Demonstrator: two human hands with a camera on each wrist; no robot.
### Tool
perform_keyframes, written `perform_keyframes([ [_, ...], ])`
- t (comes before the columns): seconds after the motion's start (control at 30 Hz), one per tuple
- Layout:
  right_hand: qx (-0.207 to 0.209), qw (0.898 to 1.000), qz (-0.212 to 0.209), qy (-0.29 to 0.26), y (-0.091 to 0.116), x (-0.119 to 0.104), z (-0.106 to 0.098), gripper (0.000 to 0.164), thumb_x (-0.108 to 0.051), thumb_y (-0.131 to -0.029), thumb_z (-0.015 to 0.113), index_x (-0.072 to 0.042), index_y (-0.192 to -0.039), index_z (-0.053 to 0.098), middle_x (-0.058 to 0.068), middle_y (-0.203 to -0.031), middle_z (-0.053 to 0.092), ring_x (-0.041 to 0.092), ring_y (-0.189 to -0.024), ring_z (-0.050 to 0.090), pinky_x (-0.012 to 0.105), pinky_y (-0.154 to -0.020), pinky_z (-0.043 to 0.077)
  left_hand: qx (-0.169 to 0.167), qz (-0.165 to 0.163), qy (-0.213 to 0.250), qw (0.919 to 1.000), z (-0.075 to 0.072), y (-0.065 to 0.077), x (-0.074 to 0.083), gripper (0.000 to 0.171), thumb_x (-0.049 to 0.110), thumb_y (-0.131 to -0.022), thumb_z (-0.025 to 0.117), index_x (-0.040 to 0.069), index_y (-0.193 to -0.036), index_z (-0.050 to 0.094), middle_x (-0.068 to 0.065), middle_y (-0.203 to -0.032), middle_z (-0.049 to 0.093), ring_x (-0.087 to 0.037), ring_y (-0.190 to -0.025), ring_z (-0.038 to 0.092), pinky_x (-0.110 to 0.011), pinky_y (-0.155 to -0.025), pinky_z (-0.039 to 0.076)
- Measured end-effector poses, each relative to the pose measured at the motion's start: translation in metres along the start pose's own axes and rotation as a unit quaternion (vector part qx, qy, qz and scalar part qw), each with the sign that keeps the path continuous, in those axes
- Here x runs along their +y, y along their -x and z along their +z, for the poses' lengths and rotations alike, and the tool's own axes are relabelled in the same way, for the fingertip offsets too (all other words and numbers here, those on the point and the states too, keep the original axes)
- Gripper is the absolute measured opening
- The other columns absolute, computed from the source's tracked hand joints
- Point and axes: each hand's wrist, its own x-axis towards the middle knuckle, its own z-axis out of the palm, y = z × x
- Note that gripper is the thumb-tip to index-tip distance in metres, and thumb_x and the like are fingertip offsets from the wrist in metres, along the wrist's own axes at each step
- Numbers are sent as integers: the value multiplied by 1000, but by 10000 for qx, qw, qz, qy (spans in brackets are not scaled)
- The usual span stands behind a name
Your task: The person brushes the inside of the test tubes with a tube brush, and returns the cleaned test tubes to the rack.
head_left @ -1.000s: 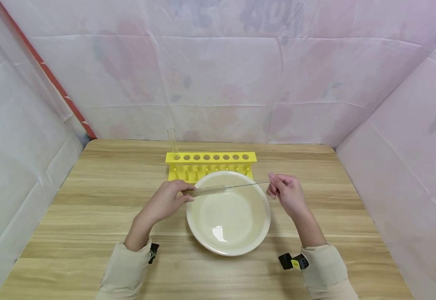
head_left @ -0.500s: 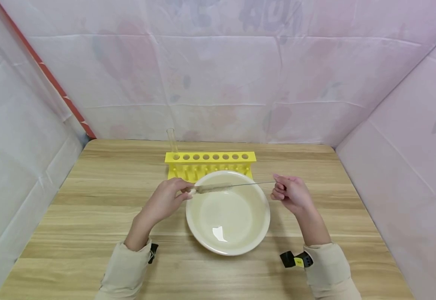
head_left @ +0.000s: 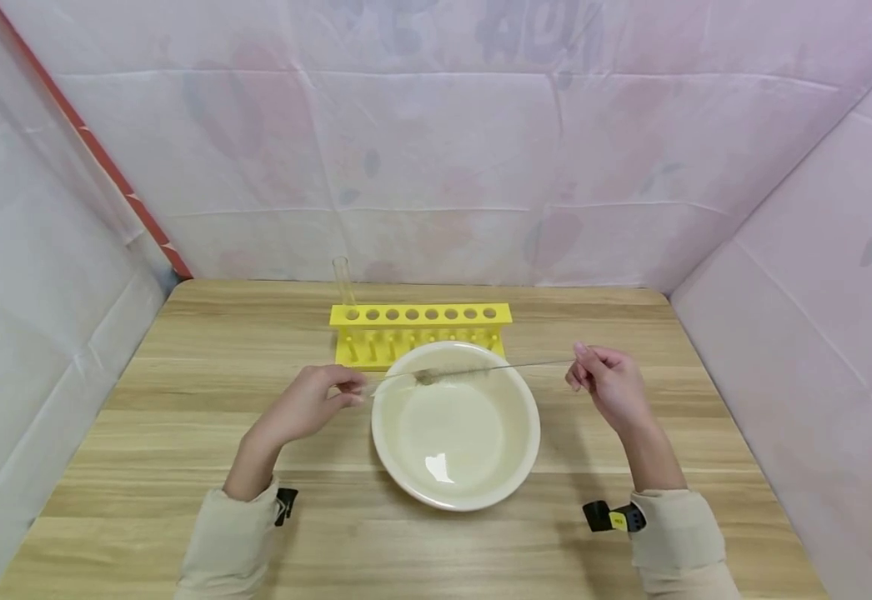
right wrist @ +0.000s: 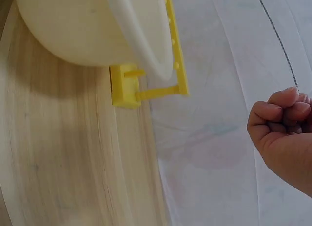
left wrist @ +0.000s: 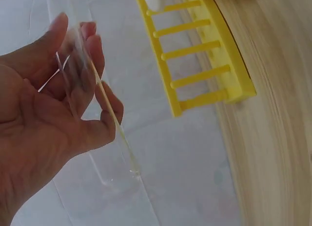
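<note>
My left hand (head_left: 319,402) holds a clear glass test tube (left wrist: 114,158) lengthwise, thumb on one side and fingers on the other. To the right, my right hand (head_left: 612,387) pinches the thin twisted wire handle (right wrist: 280,43) of a test tube brush (head_left: 454,375). The bristles lie over the far part of a cream basin (head_left: 451,507), apart from the left hand. How much of the bristle part is inside the glass, I cannot tell. The basin appears to contain clear liquid, with a bright reflection near the front.
Behind the basin stands a yellow test tube rack (head_left: 421,315), its lower part partly hidden. Another clear test tube (head_left: 343,282) stands in its leftmost hole. Wood-grain table (head_left: 203,400) surrounds these things, with a pale cloth wall (head_left: 436,142) behind.
My right hand has moved right with the brush, and my left hand has shifted left. The bristles, close to the left fingers before, are now a clear distance from them.
</note>
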Motion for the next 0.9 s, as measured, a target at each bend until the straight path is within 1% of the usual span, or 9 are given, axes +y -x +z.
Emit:
perform_keyframes([
  [0.07, 118, 9993, -134, -314, 0, 0, -7, 41, -7, -96, 45, 1, -56, 42, 4, -54, 39, 16, -51, 37, 23, -52, 38, 32, -152, -18, 9999, -4, 4, -6, 20, 1, -80, 67, -5, -99, 66, -8, -87, 66, -20, -82, 61, -37, -75, 51],
  [0.17, 282, 9954, -148, -899, 2, 0, -21, 42, -4, -96, 42, -1, -54, 41, 5, -53, 34, 17, -49, 27, 22, -50, 34, 378, -459, -179, 9981, -9, 13, -14, 20, -1, -79, 68, -5, -97, 66, -10, -87, 66, -22, -80, 61, -40, -74, 50],
  [0.27, 309, 9912, 36, -1285, 6, 1, -32, 44, -2, -97, 37, -3, -54, 38, 6, -53, 27, 19, -50, 20, 22, -50, 30, 776, -623, -243, 9947, -12, 18, -20, 21, -1, -76, 70, -4, -96, 67, -10, -88, 65, -23, -80, 60, -42, -74, 50],
  [0.33, 261, 9896, 214, -1401, 7, 2, -36, 44, -2, -98, 36, -4, -54, 35, 6, -54, 25, 19, -51, 18, 22, -52, 29, 885, -626, -196, 9939, -10, 19, -21, 22, -2, -76, 70, -4, -97, 67, -10, -88, 65, -24, -81, 60, -44, -75, 49],
  [0.5, 124, 9894, 498, -1360, 7, 6, -31, 45, -2, -98, 35, -5, -54, 31, 6, -54, 25, 19, -51, 19, 22, -53, 31, 920, -631, -244, 9935, -3, 16, -17, 21, 0, -76, 70, -3, -97, 67, -10, -90, 65, -25, -84, 60, -44, -76, 49],
  [0.7, -75, 9927, 474, -1103, 5, 6, -16, 44, 0, -98, 33, -5, -55, 30, 6, -54, 24, 18, -49, 21, 22, -54, 33, 907, -696, -249, 9931, 3, 10, -10, 21, -1, -77, 70, -2, -97, 66, -10, -91, 64, -26, -86, 60, -43, -77, 49],
  [0.9, -18, 9944, 565, -897, 4, 3, -4, 44, -3, -98, 34, -5, -54, 36, 4, -52, 25, 15, -47, 28, 22, -54, 35, 893, -558, -332, 9939, 7, 6, -6, 21, 1, -76, 71, -1, -97, 67, -8, -92, 64, -24, -85, 59, -40, -75, 49],
])
